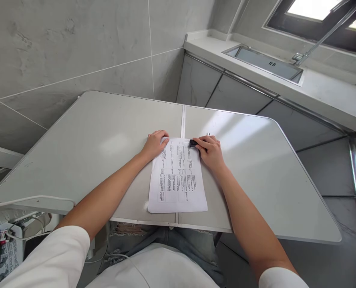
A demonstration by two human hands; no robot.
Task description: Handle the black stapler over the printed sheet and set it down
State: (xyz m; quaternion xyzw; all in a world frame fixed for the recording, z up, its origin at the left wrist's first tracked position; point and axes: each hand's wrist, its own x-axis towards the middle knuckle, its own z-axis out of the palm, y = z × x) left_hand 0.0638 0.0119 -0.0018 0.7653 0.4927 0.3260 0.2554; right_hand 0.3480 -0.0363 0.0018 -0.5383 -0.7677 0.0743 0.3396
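Observation:
A printed sheet of paper (pixel 178 180) lies on the grey folding table (pixel 105 136) in front of me. My left hand (pixel 154 145) rests on the sheet's top left corner with its fingers curled down on the paper. My right hand (pixel 210 150) is at the top right corner, fingers pinched round a small black clip-like object (pixel 192 143) that sits on the sheet's top edge. What exactly the black object is I cannot make out.
A counter with a steel sink (pixel 264 63) and a tap (pixel 322 38) runs along the right behind the table. Grey tiled wall stands to the left. Cables and printed packages (pixel 3 244) lie on the floor at lower left.

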